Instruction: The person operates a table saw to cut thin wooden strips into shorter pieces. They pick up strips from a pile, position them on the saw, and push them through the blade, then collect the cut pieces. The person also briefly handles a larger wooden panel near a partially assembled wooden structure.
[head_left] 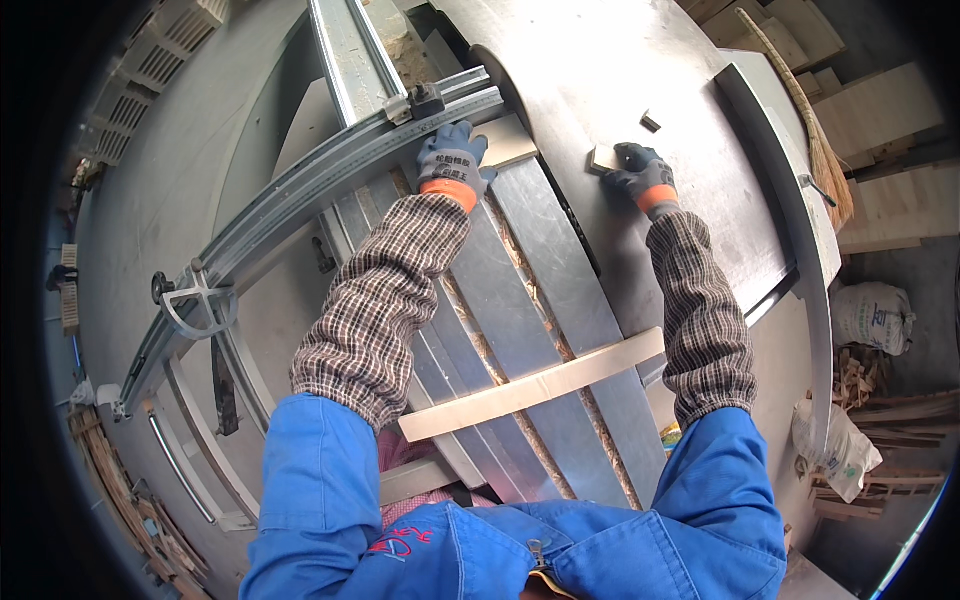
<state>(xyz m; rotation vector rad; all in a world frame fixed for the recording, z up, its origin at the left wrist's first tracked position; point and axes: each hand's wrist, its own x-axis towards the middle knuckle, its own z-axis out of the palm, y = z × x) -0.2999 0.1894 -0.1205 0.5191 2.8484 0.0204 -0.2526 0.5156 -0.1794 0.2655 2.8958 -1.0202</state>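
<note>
My left hand (454, 163), in a grey glove with an orange cuff, holds a short pale wood piece (510, 141) against the metal fence (350, 146). Its fingers are closed and partly hide the wood's left end. To the right, my right hand (645, 175), gloved alike, pinches a small wood block (603, 159) on the steel saw table (600, 60). Just beyond those fingers lies a small offcut (650, 121). Nearer my body, a long pale wood strip (540, 385) rests slantwise across the grooved sliding table (560, 260).
A dark slot (570, 210) runs between the sliding table and the saw table; no blade can be made out. A black stop (427, 99) sits on the fence. At the right stand a broom (825, 170), boards (900, 110) and white sacks (872, 317).
</note>
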